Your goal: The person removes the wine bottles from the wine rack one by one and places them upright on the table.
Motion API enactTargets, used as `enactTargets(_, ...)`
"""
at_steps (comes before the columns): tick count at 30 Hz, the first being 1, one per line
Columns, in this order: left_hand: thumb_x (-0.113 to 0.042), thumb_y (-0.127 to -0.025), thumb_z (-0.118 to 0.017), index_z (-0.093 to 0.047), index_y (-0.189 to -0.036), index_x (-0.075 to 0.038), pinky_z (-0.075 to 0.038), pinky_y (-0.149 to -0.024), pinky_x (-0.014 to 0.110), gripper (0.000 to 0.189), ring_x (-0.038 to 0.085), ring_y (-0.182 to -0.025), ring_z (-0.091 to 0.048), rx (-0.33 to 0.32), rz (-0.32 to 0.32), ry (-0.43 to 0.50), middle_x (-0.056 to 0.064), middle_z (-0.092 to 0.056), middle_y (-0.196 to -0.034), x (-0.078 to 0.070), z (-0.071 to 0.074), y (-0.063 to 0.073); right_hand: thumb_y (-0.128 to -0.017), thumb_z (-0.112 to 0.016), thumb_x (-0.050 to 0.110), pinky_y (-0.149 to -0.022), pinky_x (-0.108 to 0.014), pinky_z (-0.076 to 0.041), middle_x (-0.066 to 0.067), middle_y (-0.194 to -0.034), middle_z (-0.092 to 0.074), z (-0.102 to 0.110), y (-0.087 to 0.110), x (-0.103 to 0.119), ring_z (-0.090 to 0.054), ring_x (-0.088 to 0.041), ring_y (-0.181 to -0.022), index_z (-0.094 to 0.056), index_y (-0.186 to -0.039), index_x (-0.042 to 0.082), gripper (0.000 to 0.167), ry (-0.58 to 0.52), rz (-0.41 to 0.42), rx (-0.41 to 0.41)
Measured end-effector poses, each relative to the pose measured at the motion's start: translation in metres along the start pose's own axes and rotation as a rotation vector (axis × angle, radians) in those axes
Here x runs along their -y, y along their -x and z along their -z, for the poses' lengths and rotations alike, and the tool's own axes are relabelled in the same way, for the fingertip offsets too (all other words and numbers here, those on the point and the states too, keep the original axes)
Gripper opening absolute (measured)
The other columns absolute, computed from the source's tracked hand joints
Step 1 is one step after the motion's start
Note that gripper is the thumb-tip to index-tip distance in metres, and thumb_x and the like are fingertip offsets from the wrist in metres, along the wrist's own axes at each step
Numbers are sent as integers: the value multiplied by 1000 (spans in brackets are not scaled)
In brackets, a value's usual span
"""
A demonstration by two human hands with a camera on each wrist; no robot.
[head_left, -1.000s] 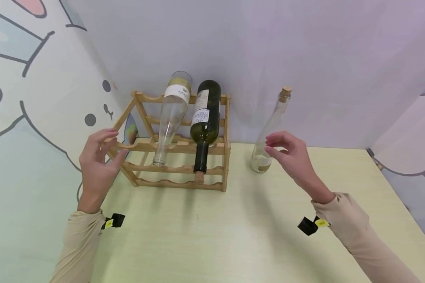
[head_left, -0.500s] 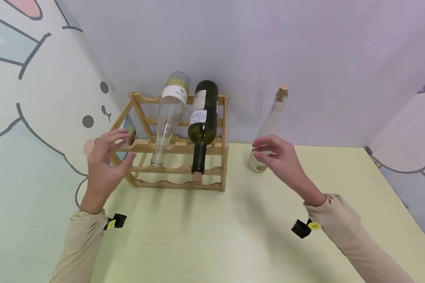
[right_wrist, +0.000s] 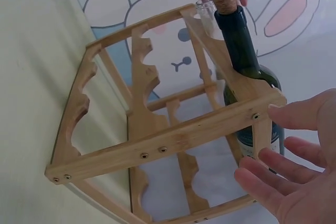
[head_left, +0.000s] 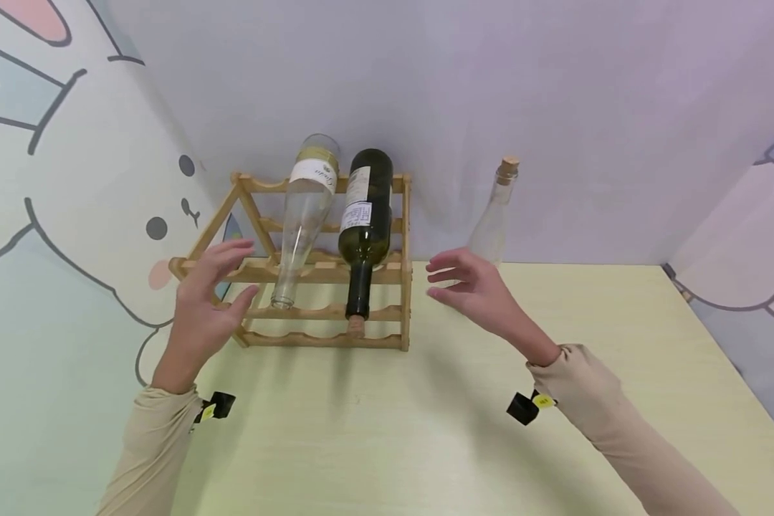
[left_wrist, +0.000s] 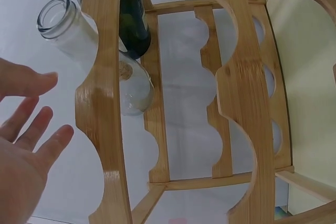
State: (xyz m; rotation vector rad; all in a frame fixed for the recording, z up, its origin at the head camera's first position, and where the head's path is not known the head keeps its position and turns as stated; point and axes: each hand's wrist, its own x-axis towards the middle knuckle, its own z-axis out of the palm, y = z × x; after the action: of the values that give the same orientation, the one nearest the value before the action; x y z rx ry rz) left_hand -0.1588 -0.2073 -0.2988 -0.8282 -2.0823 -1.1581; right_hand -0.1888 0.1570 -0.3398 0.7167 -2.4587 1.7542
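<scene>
My left hand (head_left: 206, 315) hovers at the left end of a wooden wine rack (head_left: 408, 301), fingers spread and nothing held. My right hand (head_left: 480, 297) is held off the rack's right side, fingers loosely bent and apart, with nothing between them. On the rack's top tier lie a clear glass bottle (head_left: 302, 222), its uncorked mouth toward me, and a dark green wine bottle (head_left: 366, 240) with a cork (head_left: 356, 327). In the right wrist view the fingers (right_wrist: 278, 166) are close to the rack's upper corner; I cannot tell whether they touch it.
A corked clear bottle (head_left: 490, 228) stands upright on the pale table (head_left: 426, 430) right of the rack, its lower part hidden behind my right hand. A plain wall (head_left: 490, 86) rises behind, and a wall with a cartoon rabbit (head_left: 103, 179) borders the left.
My right hand has moved left, from beside the standing bottle toward the rack. My left hand has shifted right, closer over the rack's left end. The bottles stay in place.
</scene>
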Motion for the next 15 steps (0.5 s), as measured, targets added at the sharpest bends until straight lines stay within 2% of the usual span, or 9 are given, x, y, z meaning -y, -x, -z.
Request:
enactTargets(5,32,-64,-65,-54,-116,14,-42,-99,26,56,20,-119,-51,44,-22,-48,27,-53,-125,0,-4,-2,-85,-71,7,-85,-34,-53,-14,-117,-58,-12,-5,-5,-60,-31,-107,-55,-119,1,38,-21,-24,37)
enactTargets(8,32,-64,-64,-55,-118,12,-43,-96,24,58,19,-121,-50,75,-27,-56,25,-53,-127,1,-6,-3,-85,-70,7,-88,-36,-52,-14,-117,-59,-19,-7,-8,-60,-30,-107,-55,-118,1,37,1,-40,51)
enactTargets(12,32,-64,-65,-56,-121,5,-41,-97,24,64,20,-124,-48,114,-27,-72,17,-52,-133,18,-9,0,-86,-69,8,-88,-36,-52,-10,-111,-63,-30,-9,-15,-62,-25,-103,-56,-118,3,35,60,-32,47)
enactTargets(15,32,-62,-67,-57,-124,0,-38,-101,24,70,25,-127,-46,137,-51,-83,12,-51,-135,34,-11,2,-88,-67,7,-86,-34,-53,-10,-107,-65,-38,-11,-20,-64,-23,-99,-57,-118,5,32,56,-2,27)
